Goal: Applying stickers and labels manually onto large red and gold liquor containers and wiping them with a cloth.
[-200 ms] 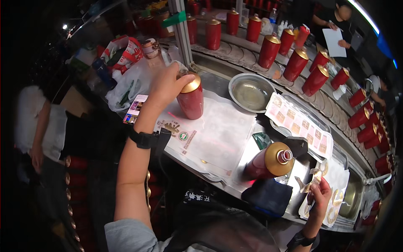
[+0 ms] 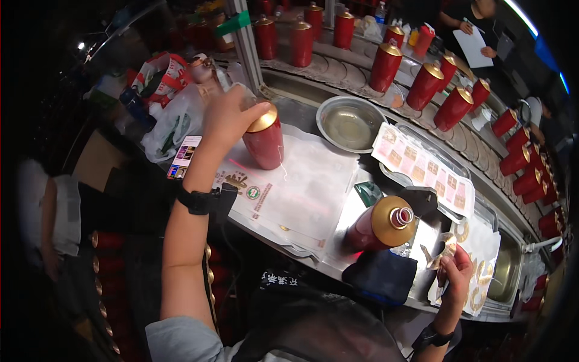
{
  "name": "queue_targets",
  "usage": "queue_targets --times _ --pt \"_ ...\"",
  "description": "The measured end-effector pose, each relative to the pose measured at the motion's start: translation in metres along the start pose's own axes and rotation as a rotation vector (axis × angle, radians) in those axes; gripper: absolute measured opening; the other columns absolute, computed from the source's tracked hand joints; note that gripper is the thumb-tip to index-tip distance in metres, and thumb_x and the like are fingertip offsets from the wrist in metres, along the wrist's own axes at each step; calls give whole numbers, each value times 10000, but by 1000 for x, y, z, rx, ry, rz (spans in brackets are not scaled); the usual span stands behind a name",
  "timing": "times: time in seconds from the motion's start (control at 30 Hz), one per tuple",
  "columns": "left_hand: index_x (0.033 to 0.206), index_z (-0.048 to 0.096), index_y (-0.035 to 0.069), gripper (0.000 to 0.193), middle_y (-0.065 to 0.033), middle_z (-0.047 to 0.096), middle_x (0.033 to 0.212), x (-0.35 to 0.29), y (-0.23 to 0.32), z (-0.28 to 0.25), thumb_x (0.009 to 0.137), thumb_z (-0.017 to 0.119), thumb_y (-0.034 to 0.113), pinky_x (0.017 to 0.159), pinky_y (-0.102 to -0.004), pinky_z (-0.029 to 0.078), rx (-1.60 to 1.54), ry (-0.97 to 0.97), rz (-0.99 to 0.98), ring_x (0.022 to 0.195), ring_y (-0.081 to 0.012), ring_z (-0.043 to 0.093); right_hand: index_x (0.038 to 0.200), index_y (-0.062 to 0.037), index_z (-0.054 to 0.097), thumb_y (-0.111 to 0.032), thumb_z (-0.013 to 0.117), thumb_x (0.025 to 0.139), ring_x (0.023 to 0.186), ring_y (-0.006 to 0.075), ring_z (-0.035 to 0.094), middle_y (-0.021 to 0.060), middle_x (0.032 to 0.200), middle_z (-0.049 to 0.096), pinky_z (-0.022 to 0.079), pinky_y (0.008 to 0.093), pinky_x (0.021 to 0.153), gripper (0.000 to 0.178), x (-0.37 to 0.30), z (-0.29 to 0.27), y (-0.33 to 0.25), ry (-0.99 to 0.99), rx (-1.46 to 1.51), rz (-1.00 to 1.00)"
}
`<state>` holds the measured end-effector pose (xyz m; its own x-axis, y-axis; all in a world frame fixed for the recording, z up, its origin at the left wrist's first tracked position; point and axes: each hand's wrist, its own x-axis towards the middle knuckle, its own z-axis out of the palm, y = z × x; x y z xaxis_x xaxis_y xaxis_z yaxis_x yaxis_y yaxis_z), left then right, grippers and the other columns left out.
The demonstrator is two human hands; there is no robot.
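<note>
My left hand point(image 2: 225, 119) grips the gold top of a red bottle point(image 2: 265, 148), which stands on white paper point(image 2: 307, 199); its far fingers are partly hidden. My right hand point(image 2: 456, 271) pinches a curved gold-and-white decal point(image 2: 445, 246) beside a sheet of gold ring-shaped decals point(image 2: 480, 271). Between my hands is a second red bottle point(image 2: 363, 232) with a gold shoulder and an uncapped neck. A dark folded cloth point(image 2: 383, 277) lies at its near side. Beyond this bottle, a sheet of pink and gold labels point(image 2: 422, 172) rests on a metal tray.
A metal basin of liquid point(image 2: 351, 125) sits behind the paper. Several red bottles point(image 2: 384, 67) line a conveyor point(image 2: 329, 72) at the back. A phone point(image 2: 184, 158) and a plastic bag point(image 2: 181, 120) lie left. At far right is a sink point(image 2: 503, 274); a person point(image 2: 473, 27) holds white paper.
The scene has shifted slightly left in the view. My left hand stays on the bottle top, and my right hand keeps the decal, which has turned a little.
</note>
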<state>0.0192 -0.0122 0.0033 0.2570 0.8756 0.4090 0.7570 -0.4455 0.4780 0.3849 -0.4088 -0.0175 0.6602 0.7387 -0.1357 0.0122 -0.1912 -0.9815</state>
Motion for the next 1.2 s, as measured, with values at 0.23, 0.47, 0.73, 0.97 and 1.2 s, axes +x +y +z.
queue_targets --times 0.23,0.47,0.73,0.97,1.2 --pt "1037 636 1 304 -146 695 934 -19 27 -3 831 750 193 809 -367 502 -159 279 54 867 -255 666 1265 72 559 -57 671 828 501 20 458 41 822 662 329 172 432 470 8 17 -10 -136 97 50" --pt "953 670 9 100 -50 666 870 -168 129 8 909 643 94 797 -296 487 -873 -358 -56 811 -113 597 1294 45 561 -43 684 829 536 3 460 25 821 678 336 155 459 489 9 13 -7 -155 194 12" --pt "1470 326 43 635 -125 487 1381 -207 214 57 943 654 177 1085 -355 377 -1614 -1360 -368 1253 -183 502 1306 48 552 33 686 835 961 155 676 121 1052 702 532 280 849 489 -25 31 -27 -442 397 -107" --pt "1256 543 20 368 -69 645 1114 -200 209 53 915 661 87 858 -278 506 -1615 -965 -455 1006 -127 618 1328 48 530 26 678 862 1022 159 658 123 1143 678 530 299 895 489 -16 45 -19 -457 356 -98" --pt "1128 604 14 258 -15 662 976 -181 200 68 883 684 19 758 -231 495 -1266 -308 -63 878 -74 586 1295 53 557 29 680 865 955 120 656 94 1136 670 520 243 819 448 8 83 -4 -243 204 -476"
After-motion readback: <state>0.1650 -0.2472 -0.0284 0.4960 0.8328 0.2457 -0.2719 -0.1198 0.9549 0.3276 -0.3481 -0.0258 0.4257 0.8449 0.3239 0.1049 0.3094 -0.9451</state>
